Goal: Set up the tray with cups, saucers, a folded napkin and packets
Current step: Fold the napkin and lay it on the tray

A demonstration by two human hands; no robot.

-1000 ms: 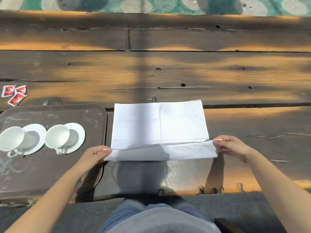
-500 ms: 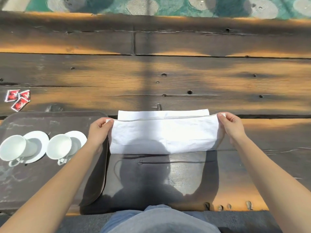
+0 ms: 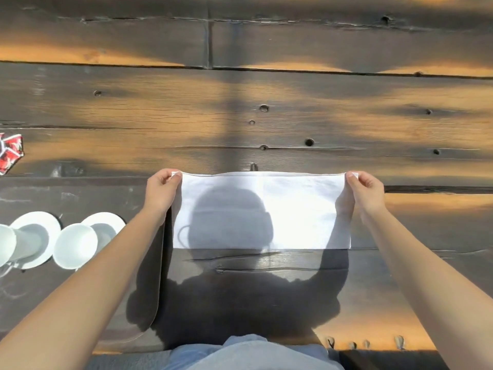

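Head view: a person at a weathered wooden table (image 3: pixel 293 124) pinches the far corners of a white napkin (image 3: pixel 293 209), folded in half and lying flat, left hand (image 3: pixel 161 189) on one corner and right hand (image 3: pixel 366 189) on the other. A dark tray (image 3: pixel 80 190) just left of the napkin carries two white cups (image 3: pixel 74 245) on saucers (image 3: pixel 106 222). Red packets (image 3: pixel 10 152) lie on the table beyond the tray.
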